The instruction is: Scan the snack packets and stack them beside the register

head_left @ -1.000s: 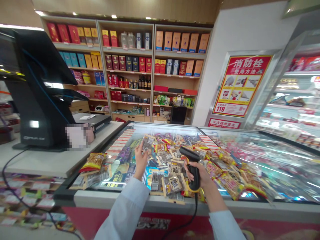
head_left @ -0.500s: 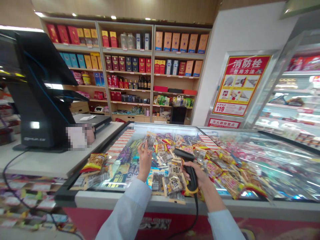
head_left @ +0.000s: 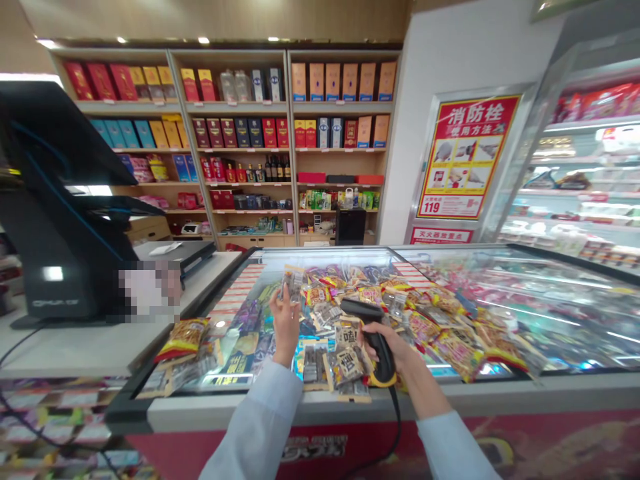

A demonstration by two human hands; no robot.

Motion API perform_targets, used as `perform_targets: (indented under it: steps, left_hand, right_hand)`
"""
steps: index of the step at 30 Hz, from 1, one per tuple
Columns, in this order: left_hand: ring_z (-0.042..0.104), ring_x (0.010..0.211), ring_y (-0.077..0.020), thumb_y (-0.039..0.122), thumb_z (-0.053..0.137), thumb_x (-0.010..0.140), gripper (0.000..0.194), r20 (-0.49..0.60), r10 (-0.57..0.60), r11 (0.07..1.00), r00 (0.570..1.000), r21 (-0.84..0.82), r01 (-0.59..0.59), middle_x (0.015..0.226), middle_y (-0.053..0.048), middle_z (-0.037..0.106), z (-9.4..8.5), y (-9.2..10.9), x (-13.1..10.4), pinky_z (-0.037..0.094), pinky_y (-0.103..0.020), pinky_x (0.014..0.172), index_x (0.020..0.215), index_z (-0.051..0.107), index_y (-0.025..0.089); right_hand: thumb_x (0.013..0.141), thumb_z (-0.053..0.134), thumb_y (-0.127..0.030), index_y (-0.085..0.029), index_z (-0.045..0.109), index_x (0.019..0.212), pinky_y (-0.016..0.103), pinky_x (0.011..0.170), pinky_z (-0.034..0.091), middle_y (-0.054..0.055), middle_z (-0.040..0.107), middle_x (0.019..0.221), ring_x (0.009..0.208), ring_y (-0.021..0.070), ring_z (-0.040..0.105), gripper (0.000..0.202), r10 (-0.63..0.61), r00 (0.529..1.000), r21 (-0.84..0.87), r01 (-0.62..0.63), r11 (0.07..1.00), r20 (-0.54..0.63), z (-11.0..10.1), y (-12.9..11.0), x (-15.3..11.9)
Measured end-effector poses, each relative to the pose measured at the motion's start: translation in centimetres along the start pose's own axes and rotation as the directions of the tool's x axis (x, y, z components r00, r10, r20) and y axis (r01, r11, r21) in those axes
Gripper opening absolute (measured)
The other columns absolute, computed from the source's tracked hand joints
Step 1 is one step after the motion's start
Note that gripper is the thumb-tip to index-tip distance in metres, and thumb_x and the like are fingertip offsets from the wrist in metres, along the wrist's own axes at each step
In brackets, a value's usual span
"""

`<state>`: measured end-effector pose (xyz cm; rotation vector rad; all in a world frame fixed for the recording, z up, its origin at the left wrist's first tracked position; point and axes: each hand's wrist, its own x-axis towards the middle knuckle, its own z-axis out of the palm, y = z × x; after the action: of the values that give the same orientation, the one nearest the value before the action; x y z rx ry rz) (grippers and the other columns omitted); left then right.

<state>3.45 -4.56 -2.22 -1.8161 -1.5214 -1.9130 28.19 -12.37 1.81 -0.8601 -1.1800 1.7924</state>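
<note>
Near the centre of the frame, your left hand (head_left: 286, 320) pinches one small clear-and-tan packet (head_left: 294, 279) between its fingers, held over the glass-topped freezer (head_left: 200, 412). Just right of centre, your right hand (head_left: 387, 341) is closed around the grip of one black-and-yellow scanner (head_left: 363, 310), its head pointing toward the left; one black cable (head_left: 399, 423) hangs from the grip over your side of the freezer. Beneath and around your two hands lie many snack packets (head_left: 345, 363), overlapping too much for you to count. Toward the lower left, one red-and-yellow bag (head_left: 185, 339) rests on the freezer's left end, on top of some clear packets (head_left: 193, 373). Along the left edge, one black monitor (head_left: 65, 133) stands on the white table (head_left: 65, 350), with one black box (head_left: 203, 252) behind it carrying one white slip (head_left: 165, 249). Across the upper left and middle, you face three shelf bays (head_left: 290, 107); six orange boxes (head_left: 333, 81) line the top shelf of the rightmost bay. At upper right hangs one red-and-yellow poster (head_left: 465, 159) with six small pictures, and one smaller red sign (head_left: 441, 235) is below it.
</note>
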Motion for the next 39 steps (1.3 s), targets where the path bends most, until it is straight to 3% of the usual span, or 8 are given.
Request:
perform_targets:
  steps: [6,11,16,21,28,31,34,39]
  left_hand:
    - [0.057,0.1,-0.0186,0.027,0.051,0.087,0.06,0.019,-0.002,1.0,1.0,0.028,0.001,0.131,-0.013,0.035,-0.1,-0.2,0.0,0.049,-0.041,0.094,0.144,0.034,0.029]
    - [0.058,0.096,-0.0172,0.023,0.052,0.085,0.06,0.058,-0.059,0.998,0.997,0.005,0.059,0.131,-0.014,0.034,0.1,0.1,0.3,0.05,-0.039,0.092,0.143,0.035,0.027]
    - [0.051,0.112,-0.0231,0.018,0.055,0.08,0.066,0.022,-0.114,0.993,0.993,-0.014,0.114,0.135,-0.017,0.03,-0.6,2.4,2.2,0.048,-0.038,0.094,0.143,0.035,0.022]
    - [0.039,0.126,-0.0287,0.017,0.059,0.075,0.074,-0.059,-0.138,0.984,0.989,0.109,0.144,0.134,-0.018,0.032,-5.5,1.4,4.8,0.041,-0.041,0.101,0.143,0.033,0.018]
    - [0.05,0.115,-0.0264,0.029,0.067,0.067,0.074,-0.034,-0.211,0.908,0.977,0.364,0.209,0.124,-0.012,0.042,-17.7,-6.6,6.3,0.041,-0.039,0.1,0.137,0.045,0.02]
    - [0.054,0.106,-0.0263,0.038,0.066,0.068,0.07,-0.077,-0.24,0.842,0.968,0.48,0.247,0.121,-0.012,0.047,-21.1,-8.9,5.1,0.044,-0.04,0.095,0.134,0.049,0.019]
    - [0.056,0.101,-0.0268,0.038,0.061,0.074,0.054,-0.103,-0.227,0.797,0.968,0.552,0.246,0.113,-0.012,0.055,-22.0,-10.5,3.5,0.044,-0.042,0.093,0.125,0.058,0.018]
    - [0.056,0.103,-0.0262,0.038,0.043,0.088,0.048,-0.022,-0.21,0.8,0.977,0.571,0.185,0.112,-0.015,0.058,-19.9,-11.7,2.2,0.043,-0.041,0.091,0.131,0.053,0.018]
  right_hand:
    - [0.069,0.061,-0.042,-0.011,0.063,0.062,0.02,0.035,0.028,-0.002,0.047,0.037,0.033,0.008,0.038,0.032,0.086,0.996,0.002,-0.086,0.996,0.013,-0.2,0.3,-0.4]
    - [0.066,0.066,-0.034,-0.013,0.061,0.065,0.02,0.035,0.027,-0.001,0.054,0.046,0.035,0.0063,0.037,0.021,-0.042,0.999,0.132,0.045,0.99,-0.027,0.3,-0.3,-0.5]
    - [0.064,0.067,-0.025,-0.016,0.06,0.068,0.02,0.035,0.028,0.0,0.059,0.056,0.038,0.0067,0.039,0.012,-0.084,0.989,0.284,0.116,0.952,-0.12,1.9,-1.4,-0.1]
    - [0.065,0.065,-0.024,-0.017,0.057,0.067,0.02,0.036,0.031,0.0,0.058,0.059,0.04,0.0067,0.04,0.011,-0.107,0.979,0.374,0.165,0.913,-0.171,5.3,-1.2,1.4]
    - [0.065,0.062,-0.024,-0.017,0.056,0.069,0.02,0.036,0.032,0.0,0.058,0.058,0.041,0.0071,0.041,0.011,-0.063,0.995,0.471,0.09,0.878,-0.072,11.6,2.7,6.4]
    - [0.064,0.062,-0.025,-0.017,0.056,0.068,0.02,0.036,0.032,0.0,0.058,0.058,0.041,0.0072,0.042,0.012,-0.04,0.999,0.487,0.051,0.872,-0.033,14.2,4.6,8.7]
    - [0.062,0.063,-0.026,-0.016,0.056,0.068,0.019,0.036,0.031,0.0,0.058,0.058,0.04,0.0069,0.042,0.013,-0.015,1.0,0.492,0.017,0.87,-0.007,16.2,6.1,10.6]
    - [0.06,0.066,-0.026,-0.016,0.055,0.068,0.019,0.037,0.031,0.0,0.057,0.057,0.041,0.0068,0.043,0.017,0.029,1.0,0.497,-0.028,0.867,0.006,17.7,7.6,13.0]
